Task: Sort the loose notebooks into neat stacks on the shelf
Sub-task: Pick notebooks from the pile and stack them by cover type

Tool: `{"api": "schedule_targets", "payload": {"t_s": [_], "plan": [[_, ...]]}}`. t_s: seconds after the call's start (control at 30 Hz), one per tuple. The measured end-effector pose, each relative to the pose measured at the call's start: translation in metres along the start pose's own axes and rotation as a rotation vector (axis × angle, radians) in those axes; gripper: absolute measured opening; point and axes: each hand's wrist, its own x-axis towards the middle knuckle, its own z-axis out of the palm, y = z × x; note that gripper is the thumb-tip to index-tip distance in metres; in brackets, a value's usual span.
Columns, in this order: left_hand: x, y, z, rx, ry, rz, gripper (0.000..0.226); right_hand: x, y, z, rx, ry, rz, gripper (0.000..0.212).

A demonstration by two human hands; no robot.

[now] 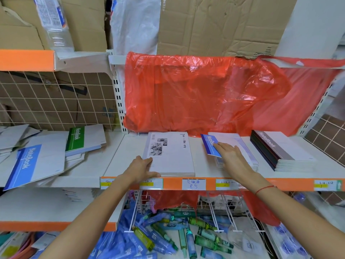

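On the white shelf (127,156) lie three stacks of notebooks. My left hand (141,168) rests with straight fingers against the near left corner of the white "Time Memory" stack (171,152). My right hand (231,156) lies flat on the blue-band Notebook stack (211,144) in the middle, its fingers straight over the cover. A neat stack of dark-band notebooks (280,150) sits to the right. On the neighbouring shelf to the left, loose notebooks lie in a heap: a blue-band one (31,163) and a green-band one (84,139) among them.
A red plastic bag (201,94) hangs from the shelf above, behind the stacks. Orange price strip (194,184) runs along the shelf's front edge. Below are wire bins with several small bottles (168,232). Cardboard boxes (220,25) stand on top.
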Motion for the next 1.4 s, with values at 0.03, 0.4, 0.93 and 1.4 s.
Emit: {"api": "schedule_targets", "payload": {"t_s": [0.03,0.4,0.93,1.4], "plan": [[0.000,0.000,0.000,0.006,0.002,0.000,0.077,-0.001,-0.001,0.000,0.007,0.002,0.005,0.063],[-0.001,0.000,-0.001,0.076,0.001,0.038,0.076,-0.001,-0.006,-0.006,-0.020,-0.019,0.024,0.073],[0.023,0.097,-0.011,0.263,0.139,0.199,0.067,-0.004,0.066,-0.016,-0.039,0.040,0.037,0.084],[0.079,0.293,0.045,0.170,0.233,0.259,0.065,-0.007,0.280,-0.034,-0.038,0.047,-0.074,0.077]]}}
